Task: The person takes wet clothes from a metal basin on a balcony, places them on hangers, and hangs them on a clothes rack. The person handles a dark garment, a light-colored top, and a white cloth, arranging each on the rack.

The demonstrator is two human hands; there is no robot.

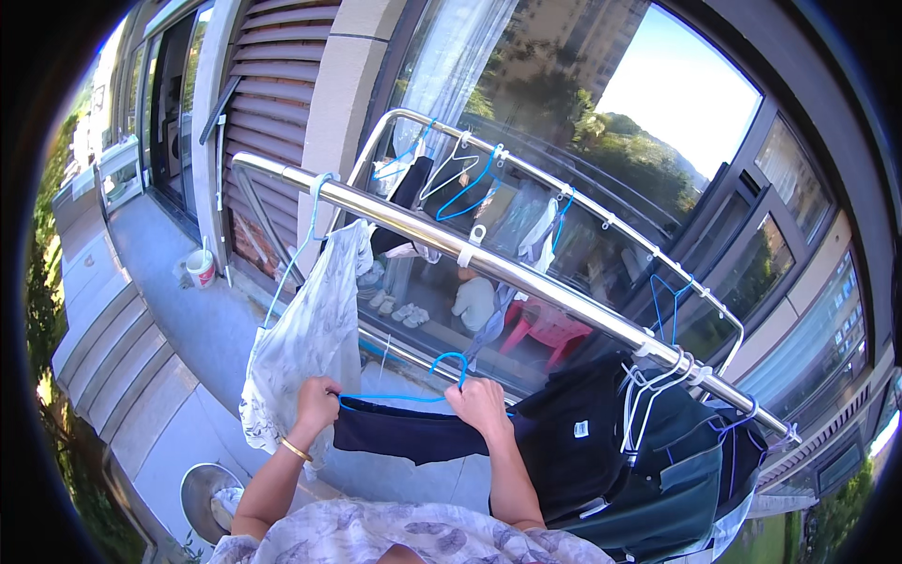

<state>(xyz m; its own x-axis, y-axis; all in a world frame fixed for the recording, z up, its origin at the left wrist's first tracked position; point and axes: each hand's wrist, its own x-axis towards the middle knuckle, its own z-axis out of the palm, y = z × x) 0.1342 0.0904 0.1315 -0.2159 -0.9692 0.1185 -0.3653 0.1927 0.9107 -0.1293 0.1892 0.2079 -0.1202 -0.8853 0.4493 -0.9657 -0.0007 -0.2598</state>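
Before me hangs a dark garment (pixel 409 433) on a blue wire hanger (pixel 402 398), its hook pointing up below the metal rail. My left hand (pixel 318 405) pinches the garment at the hanger's left end. My right hand (pixel 479 403) grips the hanger near the base of its hook. On the left of the metal clothes rail (pixel 394 222) a light patterned garment (pixel 310 303) hangs from a pale blue hanger. To the right, black and dark green clothes (pixel 676 458) hang close together beside several white hangers (pixel 645 402).
A metal basin (pixel 201 493) with cloth in it stands on the floor at lower left. Behind the rail are a second rail (pixel 613 218) with hangers and a large window (pixel 564 106). A bucket (pixel 201 268) stands by the wall. A small person shows through the glass, near a red chair.
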